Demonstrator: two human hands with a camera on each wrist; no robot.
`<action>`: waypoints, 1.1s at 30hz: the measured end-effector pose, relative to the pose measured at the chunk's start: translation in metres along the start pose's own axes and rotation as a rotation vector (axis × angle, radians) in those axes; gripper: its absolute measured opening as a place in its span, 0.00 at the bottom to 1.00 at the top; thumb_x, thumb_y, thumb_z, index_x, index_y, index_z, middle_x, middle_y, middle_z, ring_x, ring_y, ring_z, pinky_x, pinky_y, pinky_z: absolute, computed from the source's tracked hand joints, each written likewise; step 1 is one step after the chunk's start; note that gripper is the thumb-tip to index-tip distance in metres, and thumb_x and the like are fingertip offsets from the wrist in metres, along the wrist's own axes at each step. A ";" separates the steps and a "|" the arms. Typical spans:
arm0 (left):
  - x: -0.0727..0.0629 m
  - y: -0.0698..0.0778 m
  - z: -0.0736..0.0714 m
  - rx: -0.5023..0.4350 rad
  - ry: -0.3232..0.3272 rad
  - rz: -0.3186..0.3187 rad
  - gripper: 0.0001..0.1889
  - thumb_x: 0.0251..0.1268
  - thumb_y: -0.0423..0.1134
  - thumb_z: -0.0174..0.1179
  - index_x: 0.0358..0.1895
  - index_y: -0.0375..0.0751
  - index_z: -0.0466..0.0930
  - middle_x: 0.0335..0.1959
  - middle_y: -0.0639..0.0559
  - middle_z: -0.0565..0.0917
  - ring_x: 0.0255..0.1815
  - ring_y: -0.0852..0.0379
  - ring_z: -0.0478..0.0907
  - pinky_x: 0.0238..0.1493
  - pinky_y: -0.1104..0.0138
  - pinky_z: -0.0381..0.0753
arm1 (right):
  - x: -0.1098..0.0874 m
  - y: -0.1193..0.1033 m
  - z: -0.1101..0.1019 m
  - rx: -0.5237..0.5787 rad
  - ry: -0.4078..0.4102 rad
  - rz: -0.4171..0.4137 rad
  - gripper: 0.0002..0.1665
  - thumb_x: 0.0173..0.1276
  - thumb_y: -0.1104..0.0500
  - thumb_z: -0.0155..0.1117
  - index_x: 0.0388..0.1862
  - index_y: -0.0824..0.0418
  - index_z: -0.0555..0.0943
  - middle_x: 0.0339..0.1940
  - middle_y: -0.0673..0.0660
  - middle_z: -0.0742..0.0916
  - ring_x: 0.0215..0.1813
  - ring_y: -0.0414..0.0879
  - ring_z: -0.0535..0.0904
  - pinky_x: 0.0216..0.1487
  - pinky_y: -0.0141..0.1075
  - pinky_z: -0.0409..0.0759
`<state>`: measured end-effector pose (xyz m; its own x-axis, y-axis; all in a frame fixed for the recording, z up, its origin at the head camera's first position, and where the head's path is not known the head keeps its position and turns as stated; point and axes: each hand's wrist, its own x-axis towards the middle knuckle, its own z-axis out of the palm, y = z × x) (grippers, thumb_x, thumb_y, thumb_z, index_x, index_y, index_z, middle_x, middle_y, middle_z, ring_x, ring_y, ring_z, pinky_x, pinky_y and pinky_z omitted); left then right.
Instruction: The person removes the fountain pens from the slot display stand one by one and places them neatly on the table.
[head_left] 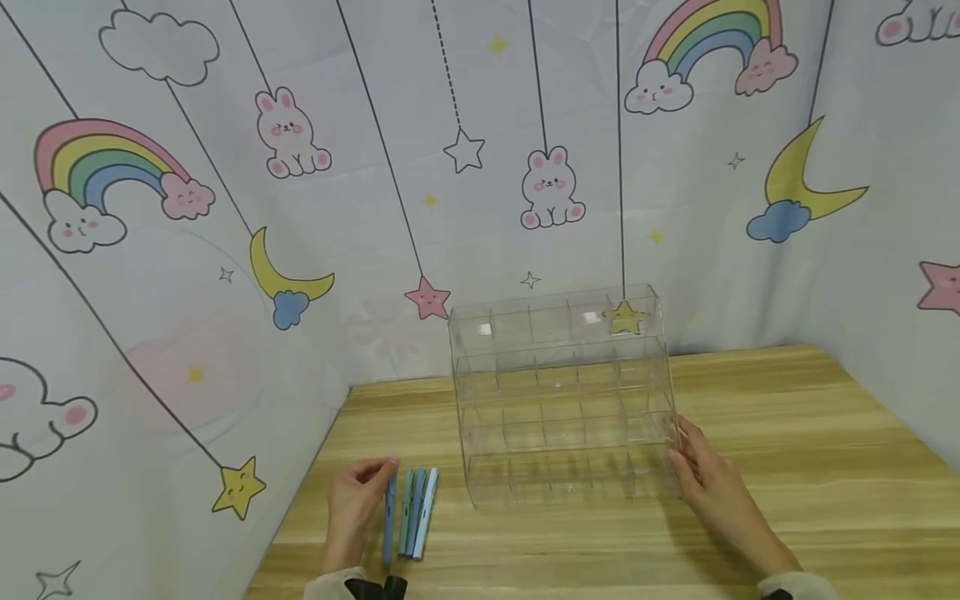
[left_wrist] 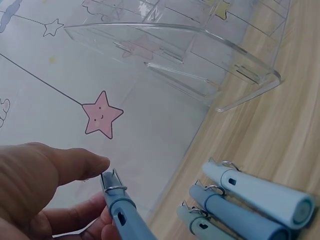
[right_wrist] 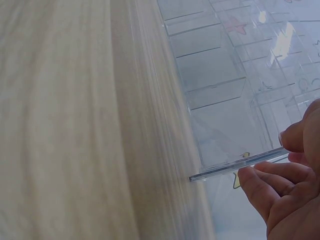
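My left hand [head_left: 357,504] pinches the clip end of a blue pen [head_left: 388,525] between thumb and fingers. In the left wrist view the wire clip of this blue pen [left_wrist: 122,212] sits by the thumb tip. Just right of it lie a green pen [head_left: 406,517], a second blue pen [head_left: 417,508] and a light blue pen [head_left: 427,512], side by side. A clear plastic rack [head_left: 543,429] with tiers of small compartments stands upright on the table. With thumb and fingers on either side, my right hand [head_left: 712,483] grips the edge of its right side panel [right_wrist: 235,166].
The wood-grain table [head_left: 787,433] carries the rack near its middle and the pens at front left. Behind and at both sides hangs a white curtain [head_left: 375,233] printed with rainbows, rabbits, moons and stars, close to the table's edges.
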<state>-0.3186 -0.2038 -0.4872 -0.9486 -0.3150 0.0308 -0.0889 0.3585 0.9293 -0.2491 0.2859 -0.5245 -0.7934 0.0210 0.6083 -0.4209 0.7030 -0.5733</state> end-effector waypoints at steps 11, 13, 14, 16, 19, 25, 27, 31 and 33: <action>0.002 -0.008 0.001 0.001 -0.012 -0.001 0.20 0.71 0.42 0.71 0.51 0.24 0.88 0.26 0.60 0.85 0.29 0.65 0.77 0.30 0.74 0.79 | 0.000 -0.001 -0.001 0.007 -0.008 -0.014 0.31 0.78 0.71 0.62 0.76 0.78 0.67 0.58 0.81 0.86 0.50 0.74 0.89 0.40 0.49 0.92; 0.003 -0.010 0.002 0.015 -0.008 0.009 0.20 0.71 0.42 0.71 0.51 0.25 0.89 0.27 0.59 0.86 0.30 0.65 0.77 0.31 0.74 0.78 | 0.000 -0.001 -0.001 0.004 -0.007 -0.011 0.31 0.78 0.71 0.62 0.76 0.77 0.67 0.58 0.80 0.86 0.51 0.73 0.89 0.41 0.41 0.93; 0.004 -0.011 0.002 0.024 -0.006 0.015 0.19 0.71 0.42 0.71 0.51 0.25 0.89 0.28 0.58 0.86 0.30 0.65 0.77 0.31 0.74 0.78 | 0.001 -0.001 -0.001 0.001 -0.005 -0.011 0.31 0.78 0.71 0.62 0.76 0.77 0.67 0.58 0.80 0.86 0.51 0.73 0.89 0.42 0.37 0.92; 0.005 -0.013 0.004 0.047 0.003 0.032 0.19 0.71 0.42 0.71 0.50 0.25 0.89 0.29 0.56 0.88 0.30 0.65 0.78 0.32 0.73 0.78 | 0.001 -0.002 -0.001 -0.001 -0.003 -0.007 0.31 0.78 0.71 0.62 0.76 0.77 0.68 0.58 0.79 0.87 0.52 0.72 0.89 0.43 0.29 0.90; 0.007 -0.015 0.006 0.098 0.018 0.048 0.18 0.71 0.44 0.71 0.48 0.28 0.90 0.33 0.51 0.91 0.33 0.64 0.78 0.35 0.72 0.77 | 0.000 -0.001 -0.001 0.002 0.000 -0.007 0.31 0.77 0.71 0.62 0.76 0.77 0.68 0.58 0.80 0.86 0.51 0.72 0.89 0.42 0.33 0.91; 0.013 -0.023 0.011 0.178 0.036 0.061 0.19 0.71 0.45 0.71 0.48 0.29 0.91 0.38 0.43 0.92 0.36 0.61 0.79 0.40 0.68 0.77 | -0.001 0.000 0.000 0.009 -0.007 -0.014 0.32 0.77 0.71 0.62 0.76 0.78 0.66 0.58 0.81 0.85 0.51 0.75 0.88 0.41 0.52 0.91; 0.015 -0.024 0.012 0.186 0.042 0.071 0.18 0.70 0.45 0.72 0.47 0.29 0.91 0.37 0.43 0.92 0.35 0.61 0.79 0.38 0.68 0.76 | -0.001 0.001 0.000 0.013 -0.008 -0.018 0.32 0.77 0.72 0.62 0.76 0.79 0.66 0.58 0.82 0.85 0.51 0.75 0.88 0.41 0.52 0.91; 0.016 -0.026 0.014 0.196 0.056 0.102 0.17 0.68 0.43 0.73 0.45 0.28 0.92 0.34 0.44 0.92 0.33 0.63 0.78 0.35 0.70 0.76 | -0.001 -0.001 0.000 0.012 -0.004 -0.024 0.32 0.77 0.72 0.62 0.76 0.79 0.66 0.58 0.82 0.85 0.50 0.75 0.88 0.41 0.52 0.91; 0.016 -0.027 0.016 0.195 0.064 0.112 0.17 0.68 0.43 0.73 0.45 0.28 0.92 0.33 0.44 0.91 0.32 0.63 0.77 0.35 0.70 0.76 | -0.001 -0.001 0.000 0.007 -0.001 -0.025 0.32 0.77 0.72 0.62 0.76 0.79 0.67 0.57 0.81 0.86 0.51 0.74 0.89 0.41 0.52 0.92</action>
<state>-0.3360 -0.2047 -0.5174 -0.9352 -0.3167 0.1586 -0.0472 0.5553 0.8303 -0.2482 0.2851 -0.5241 -0.7830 0.0031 0.6220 -0.4434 0.6985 -0.5617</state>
